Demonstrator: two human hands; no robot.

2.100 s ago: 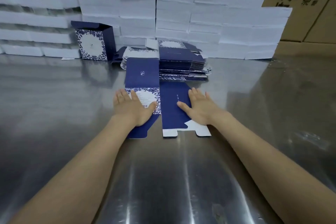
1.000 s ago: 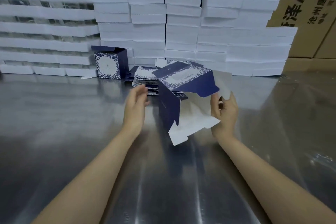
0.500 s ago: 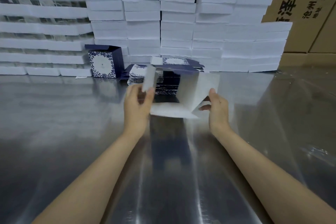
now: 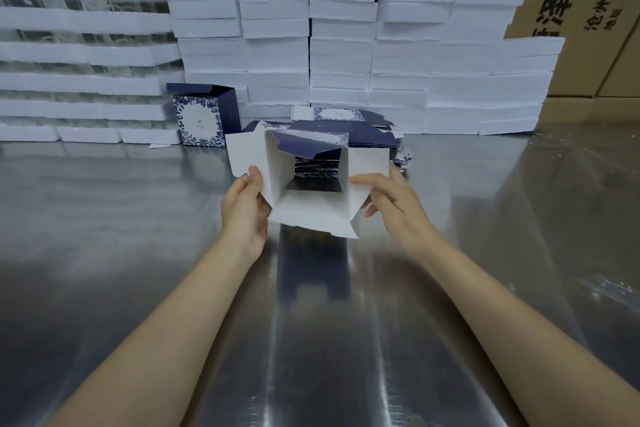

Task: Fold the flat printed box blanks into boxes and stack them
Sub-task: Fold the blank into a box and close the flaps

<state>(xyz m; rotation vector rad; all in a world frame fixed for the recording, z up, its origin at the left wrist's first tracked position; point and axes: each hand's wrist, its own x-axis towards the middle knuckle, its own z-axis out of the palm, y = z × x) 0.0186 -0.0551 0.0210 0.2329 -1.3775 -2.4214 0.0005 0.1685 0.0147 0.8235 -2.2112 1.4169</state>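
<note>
The box (image 4: 311, 215) forms a square tube, white inside, held just above the table (image 4: 104, 218), open end toward the camera. The left hand (image 4: 244, 208) pinches its left wall; the right hand (image 4: 391, 198) pinches the right flap, fingers apparently curled behind. Flat blanks (image 4: 367, 139) lie just behind.

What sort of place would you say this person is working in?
Most likely a packaging workshop: a pile of flat printed box blanks on a steel worktable, stacks of white foam-like slabs behind it, and large brown shipping cartons at the back.
</note>
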